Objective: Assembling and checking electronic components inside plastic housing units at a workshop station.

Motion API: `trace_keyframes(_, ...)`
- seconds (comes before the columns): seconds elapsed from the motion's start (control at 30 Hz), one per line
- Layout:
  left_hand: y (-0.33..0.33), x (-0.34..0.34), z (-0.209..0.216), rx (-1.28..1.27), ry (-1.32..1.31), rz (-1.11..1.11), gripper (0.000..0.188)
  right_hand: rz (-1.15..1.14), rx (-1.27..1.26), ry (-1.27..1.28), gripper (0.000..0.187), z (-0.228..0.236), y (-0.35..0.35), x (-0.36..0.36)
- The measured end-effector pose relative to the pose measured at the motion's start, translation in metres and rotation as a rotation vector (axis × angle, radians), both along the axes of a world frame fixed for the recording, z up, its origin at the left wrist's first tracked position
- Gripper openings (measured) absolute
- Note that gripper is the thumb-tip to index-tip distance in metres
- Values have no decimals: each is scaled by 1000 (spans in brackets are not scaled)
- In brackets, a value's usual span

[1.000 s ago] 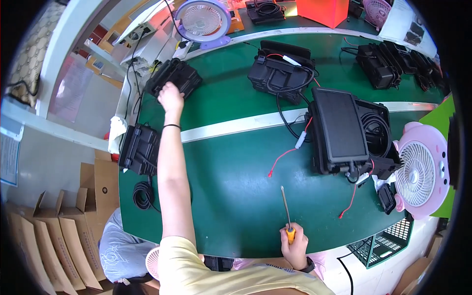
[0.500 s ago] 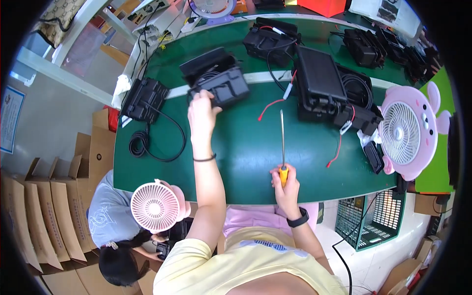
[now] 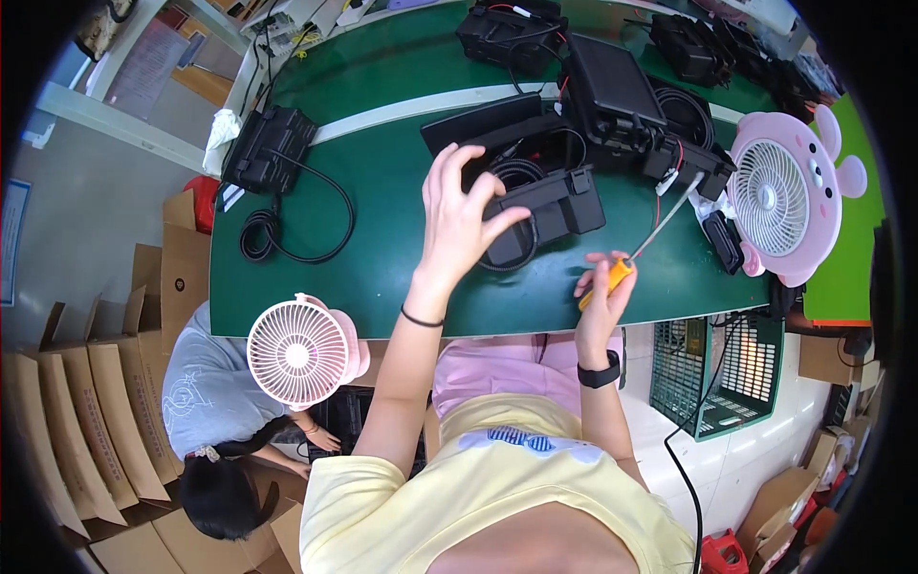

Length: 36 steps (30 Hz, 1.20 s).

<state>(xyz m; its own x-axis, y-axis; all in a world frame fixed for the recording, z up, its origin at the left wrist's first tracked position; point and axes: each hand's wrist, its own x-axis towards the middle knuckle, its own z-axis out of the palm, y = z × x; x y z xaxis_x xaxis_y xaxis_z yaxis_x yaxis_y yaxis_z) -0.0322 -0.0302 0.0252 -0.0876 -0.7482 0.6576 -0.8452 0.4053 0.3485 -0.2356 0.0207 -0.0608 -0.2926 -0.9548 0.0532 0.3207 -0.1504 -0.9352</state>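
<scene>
An open black plastic case (image 3: 571, 203) lies on the green table in front of me, its lid (image 3: 469, 126) tipped back and a coiled black cable (image 3: 517, 172) inside. My left hand (image 3: 457, 215) is at the case's left side, fingers and thumb spread apart and gripping nothing; whether a fingertip touches the case or cable, I cannot tell. My right hand (image 3: 607, 287) is closed around the yellow handle of a screwdriver (image 3: 620, 271) near the table's front edge. Its long metal shaft slants up to the right, the tip close to a black box with a white connector (image 3: 667, 182).
More black cases stand around: a large one (image 3: 614, 91) behind, others at the left (image 3: 271, 148) and far side (image 3: 510, 38). A pink fan (image 3: 784, 206) stands at right; a smaller one (image 3: 298, 352) is at the front left. Below left, a co-worker (image 3: 215, 383) bends among cardboard boxes.
The open case has shifted right and nearer to me, and my left hand has let go of it. My right hand has moved right, tilting the screwdriver from upright to rightward. The view has shifted too.
</scene>
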Motion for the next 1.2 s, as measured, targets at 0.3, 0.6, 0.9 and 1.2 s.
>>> trace_keyframes(0.3, 86, -18, -53, -172, -102, -335, 29, 58, 19, 256, 30, 27, -6, -34)
trace_keyframes(0.6, 80, -16, 5, 191, 175, -198, 54, 125, 117, 183, 39, 17, 9, -31)
trace_keyframes(0.9, 94, 1, 2, 30, 373, -176, 52, 93, 22, 390, 35, -2, 31, -19)
trace_keyframes(1.2, 100, 34, -18, 91, -105, 535, 53, 52, -30, 401, 36, 5, 34, -3)
